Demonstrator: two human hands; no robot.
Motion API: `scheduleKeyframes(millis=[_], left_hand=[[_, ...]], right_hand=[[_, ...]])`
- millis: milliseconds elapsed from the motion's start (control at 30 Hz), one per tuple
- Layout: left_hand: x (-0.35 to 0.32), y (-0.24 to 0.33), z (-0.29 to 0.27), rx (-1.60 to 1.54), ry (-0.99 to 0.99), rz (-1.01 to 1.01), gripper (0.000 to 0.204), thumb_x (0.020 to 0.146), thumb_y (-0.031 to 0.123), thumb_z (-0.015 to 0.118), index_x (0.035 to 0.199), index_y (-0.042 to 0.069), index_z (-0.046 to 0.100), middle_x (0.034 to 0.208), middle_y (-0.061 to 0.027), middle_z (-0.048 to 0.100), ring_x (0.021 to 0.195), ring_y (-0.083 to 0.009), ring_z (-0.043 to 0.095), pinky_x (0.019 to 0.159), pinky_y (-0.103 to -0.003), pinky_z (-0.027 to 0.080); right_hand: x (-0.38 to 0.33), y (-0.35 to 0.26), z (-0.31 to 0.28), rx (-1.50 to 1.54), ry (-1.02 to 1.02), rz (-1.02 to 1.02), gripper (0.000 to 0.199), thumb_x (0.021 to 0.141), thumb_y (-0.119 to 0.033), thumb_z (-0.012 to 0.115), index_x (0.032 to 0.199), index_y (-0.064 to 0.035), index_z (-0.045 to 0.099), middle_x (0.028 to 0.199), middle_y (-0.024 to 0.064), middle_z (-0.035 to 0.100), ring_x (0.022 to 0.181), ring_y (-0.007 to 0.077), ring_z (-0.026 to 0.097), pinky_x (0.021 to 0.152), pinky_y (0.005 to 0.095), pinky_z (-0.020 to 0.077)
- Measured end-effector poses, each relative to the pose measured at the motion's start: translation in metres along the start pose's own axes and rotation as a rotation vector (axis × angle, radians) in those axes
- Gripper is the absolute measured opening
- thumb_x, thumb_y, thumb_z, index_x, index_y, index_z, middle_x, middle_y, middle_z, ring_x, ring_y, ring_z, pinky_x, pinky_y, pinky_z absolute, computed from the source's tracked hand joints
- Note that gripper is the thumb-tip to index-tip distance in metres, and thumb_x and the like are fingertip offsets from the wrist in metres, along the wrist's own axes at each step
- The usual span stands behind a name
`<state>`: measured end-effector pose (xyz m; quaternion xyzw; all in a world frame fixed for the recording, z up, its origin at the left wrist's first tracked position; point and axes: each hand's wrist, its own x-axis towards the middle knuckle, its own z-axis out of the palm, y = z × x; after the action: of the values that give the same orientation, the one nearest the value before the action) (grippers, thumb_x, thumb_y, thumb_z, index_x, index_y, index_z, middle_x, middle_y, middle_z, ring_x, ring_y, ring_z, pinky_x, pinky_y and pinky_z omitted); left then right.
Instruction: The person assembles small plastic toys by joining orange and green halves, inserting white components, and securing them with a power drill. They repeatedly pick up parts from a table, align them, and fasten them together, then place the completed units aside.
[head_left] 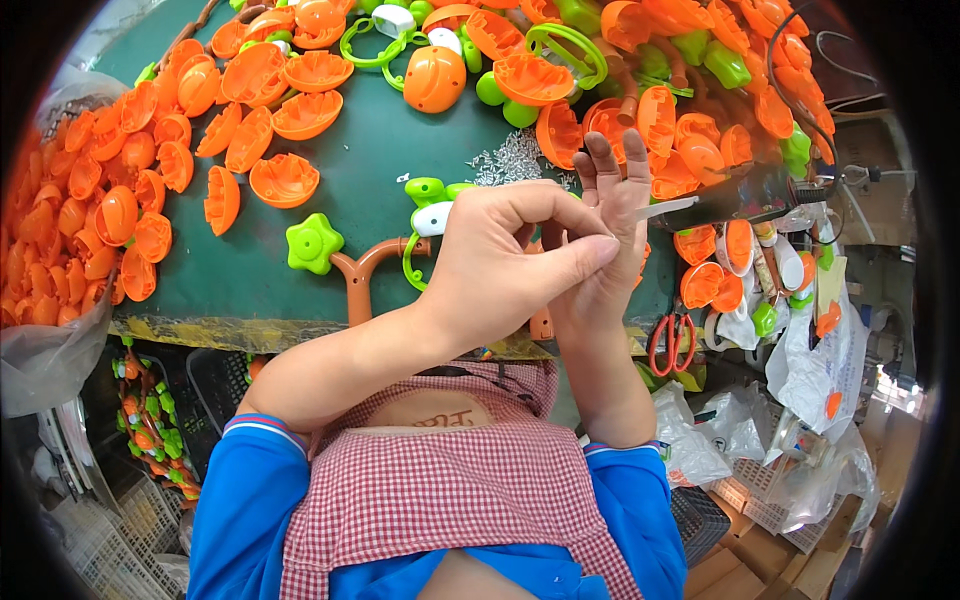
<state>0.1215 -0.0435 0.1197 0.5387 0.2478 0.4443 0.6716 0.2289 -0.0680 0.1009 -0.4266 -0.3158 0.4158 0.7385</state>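
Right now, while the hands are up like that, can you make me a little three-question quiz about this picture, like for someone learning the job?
1. Pick one: the hollow shells heaped at the far left are A) blue, B) orange, C) white.
2. True or false: the red-handled scissors are farther right in the picture than the green star-shaped piece.
3. Which has its fingers pointing toward the picture's top: the left hand or the right hand?

Key: 1. B; 2. True; 3. The right hand.

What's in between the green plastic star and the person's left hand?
In the head view, a brown, forked plastic branch lies there, with a thin green plastic ring nearer the left hand.
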Motion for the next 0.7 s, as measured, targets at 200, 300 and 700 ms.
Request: scheduleKeyframes(millis=[200,300,700], left_hand=[[0.0,0.004,-0.003,-0.088,-0.046,-0.027,0.012,0.084,0.0,0.07,0.095,-0.006,0.069,0.087,-0.0059,0.067,0.081,-0.012,0.063,0.071,-0.025,0.052],[0.002,0.004,-0.014,0.311,-0.014,0.336,0.018,0.079,0.006,0.075,0.096,0.002,0.072,0.086,-0.0041,0.066,0.072,-0.0124,0.061,0.063,-0.023,0.046],[0.021,0.009,-0.028,0.697,-0.101,0.669,0.034,0.063,0.015,0.085,0.096,0.013,0.075,0.089,-0.0018,0.057,0.074,-0.0153,0.048,0.062,-0.027,0.038]], right_hand=[[0.007,-0.005,-0.001,0.118,-0.08,0.139,0.056,0.094,-0.027,0.059,0.142,-0.0075,0.036,0.13,0.0101,0.048,0.12,0.0182,0.045,0.098,0.0335,0.0409],[0.008,-0.017,-0.007,0.243,-0.154,0.278,0.059,0.093,-0.022,0.062,0.142,-0.007,0.033,0.129,0.0105,0.048,0.117,0.0181,0.049,0.097,0.0344,0.0434],[0.015,-0.011,-0.011,0.007,-0.224,0.11,0.083,0.075,-0.011,0.077,0.144,-0.0073,0.033,0.131,0.011,0.044,0.118,0.0191,0.043,0.102,0.0321,0.0377]])
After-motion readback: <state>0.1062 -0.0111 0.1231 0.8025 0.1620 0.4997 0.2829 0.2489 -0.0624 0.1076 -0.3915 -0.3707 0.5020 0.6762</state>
